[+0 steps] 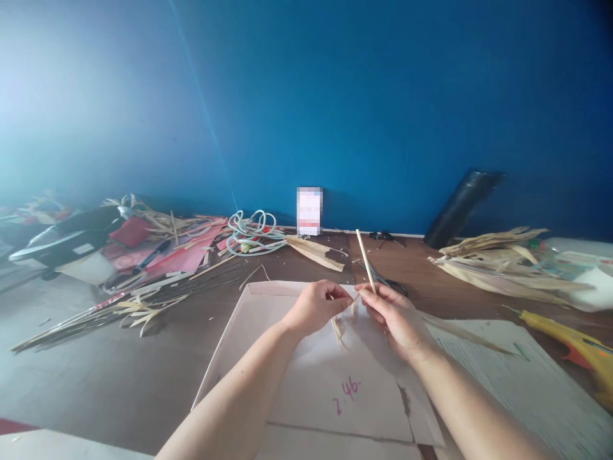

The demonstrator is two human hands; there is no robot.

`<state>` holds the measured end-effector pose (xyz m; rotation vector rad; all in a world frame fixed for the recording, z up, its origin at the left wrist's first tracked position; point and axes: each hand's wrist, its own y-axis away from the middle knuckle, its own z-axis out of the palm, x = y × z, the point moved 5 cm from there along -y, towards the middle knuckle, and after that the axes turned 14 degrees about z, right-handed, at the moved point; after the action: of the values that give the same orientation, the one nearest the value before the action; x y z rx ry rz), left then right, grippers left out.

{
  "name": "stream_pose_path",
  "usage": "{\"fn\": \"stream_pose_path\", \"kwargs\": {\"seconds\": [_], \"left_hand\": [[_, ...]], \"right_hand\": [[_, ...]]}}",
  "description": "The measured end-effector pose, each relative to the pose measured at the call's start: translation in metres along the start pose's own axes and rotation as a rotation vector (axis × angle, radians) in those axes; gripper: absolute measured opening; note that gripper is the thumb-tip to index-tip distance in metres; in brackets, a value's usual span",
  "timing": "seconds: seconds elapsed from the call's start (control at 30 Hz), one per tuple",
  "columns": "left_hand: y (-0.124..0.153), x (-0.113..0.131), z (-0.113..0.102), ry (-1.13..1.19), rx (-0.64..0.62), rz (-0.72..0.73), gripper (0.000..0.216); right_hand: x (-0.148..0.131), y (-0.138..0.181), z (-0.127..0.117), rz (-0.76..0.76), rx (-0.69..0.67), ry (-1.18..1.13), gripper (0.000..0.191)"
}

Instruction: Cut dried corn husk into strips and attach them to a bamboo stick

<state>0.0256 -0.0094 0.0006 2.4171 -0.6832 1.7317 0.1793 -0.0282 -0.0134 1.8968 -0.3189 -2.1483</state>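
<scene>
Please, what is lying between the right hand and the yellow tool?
In the head view, a sheet with writing lies between the right hand and the yellow tool; a dry leaf strip crosses its far part.

Number "2.46." [347, 395] in purple on white cardboard [297, 399]
The handwritten figures slant upward to the right, with a dot after the 2 and another after the 6. On the paper sheet [502, 383] at right, lines of small writing are too blurred to read; the screen [309, 209] against the blue wall [383, 115] is pixelated, its content illegible.
</scene>
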Motion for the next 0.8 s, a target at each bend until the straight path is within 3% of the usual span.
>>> {"fn": "stream_pose_path", "kwargs": {"seconds": [0.27, 0.47, 0.67, 0.8], "left_hand": [[0.001, 0.001, 0.003, 0.087, -0.007, -0.050, 0.041], [0.000, -0.002, 0.010, 0.102, -0.041, -0.018, 0.029], [-0.001, -0.004, 0.007, 0.141, -0.002, -0.057, 0.030], [-0.003, -0.010, 0.003, 0.222, 0.078, -0.096, 0.030]], "right_hand": [[0.002, -0.003, -0.010, -0.077, 0.149, 0.066, 0.030], [0.000, -0.001, -0.010, -0.115, 0.177, 0.115, 0.033], [-0.006, 0.006, -0.009, -0.181, 0.247, 0.297, 0.041], [-0.006, 0.008, -0.004, -0.201, 0.211, 0.327, 0.047]]}}
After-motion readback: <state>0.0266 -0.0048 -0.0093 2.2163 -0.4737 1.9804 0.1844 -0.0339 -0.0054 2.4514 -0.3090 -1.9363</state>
